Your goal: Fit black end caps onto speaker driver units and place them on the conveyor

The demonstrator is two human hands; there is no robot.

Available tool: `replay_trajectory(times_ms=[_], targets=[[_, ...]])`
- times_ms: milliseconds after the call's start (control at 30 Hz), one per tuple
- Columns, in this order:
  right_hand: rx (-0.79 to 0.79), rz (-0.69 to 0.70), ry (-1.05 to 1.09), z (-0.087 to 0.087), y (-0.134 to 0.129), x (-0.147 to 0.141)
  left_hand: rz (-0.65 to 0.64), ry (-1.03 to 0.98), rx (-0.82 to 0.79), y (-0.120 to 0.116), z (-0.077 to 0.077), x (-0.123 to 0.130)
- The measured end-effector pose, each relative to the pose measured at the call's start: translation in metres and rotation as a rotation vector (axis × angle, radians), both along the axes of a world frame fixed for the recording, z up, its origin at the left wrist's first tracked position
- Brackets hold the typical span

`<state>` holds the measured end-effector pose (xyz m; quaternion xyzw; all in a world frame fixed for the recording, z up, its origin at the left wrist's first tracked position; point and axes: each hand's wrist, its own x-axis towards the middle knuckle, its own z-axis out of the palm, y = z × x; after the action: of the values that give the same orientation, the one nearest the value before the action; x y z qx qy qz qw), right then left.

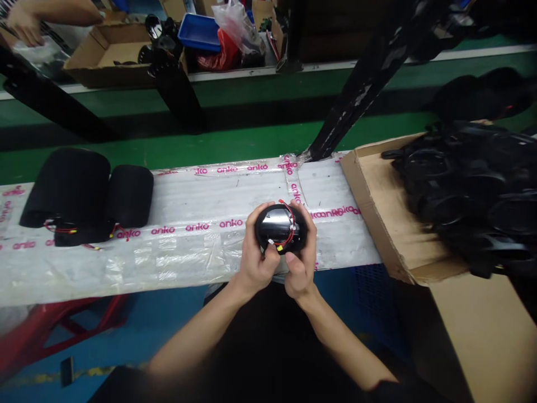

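Observation:
Between my two hands is a round black part with a glossy face (274, 222), held just above the bench. Red wires with small white and yellow connectors (289, 238) lie across that face. My left hand (258, 252) is closed around its left side, the thumb near the bottom rim. Around the right side wraps my right hand (302, 252), its thumb bent at the lower edge. The underside of the part is hidden. To the left on the bench rest several black fabric-covered cylinders (69, 187), with red and yellow wires poking out at their near ends.
The bench (188, 196) is covered in plastic and printed tape. At right stands a cardboard box (390, 224) heaped with black plastic parts (474, 190). A dark metal post (356, 95) rises behind. Across, another person's hand (25, 25) is near a box (109, 47) and a blue tray (199, 31).

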<state>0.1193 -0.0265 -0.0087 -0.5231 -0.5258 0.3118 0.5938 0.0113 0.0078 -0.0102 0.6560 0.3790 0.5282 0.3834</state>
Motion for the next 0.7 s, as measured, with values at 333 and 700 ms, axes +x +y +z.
replay_trajectory(times_ms=[333,700], targets=[[-0.108,-0.148,0.017,0.02,-0.003,-0.019,-0.342,-0.081,-0.266,0.016,0.018,-0.038],[-0.178,0.003,-0.028,0.021,-0.008,-0.001,-0.797,0.818,-0.114,0.13,0.12,-0.037]])
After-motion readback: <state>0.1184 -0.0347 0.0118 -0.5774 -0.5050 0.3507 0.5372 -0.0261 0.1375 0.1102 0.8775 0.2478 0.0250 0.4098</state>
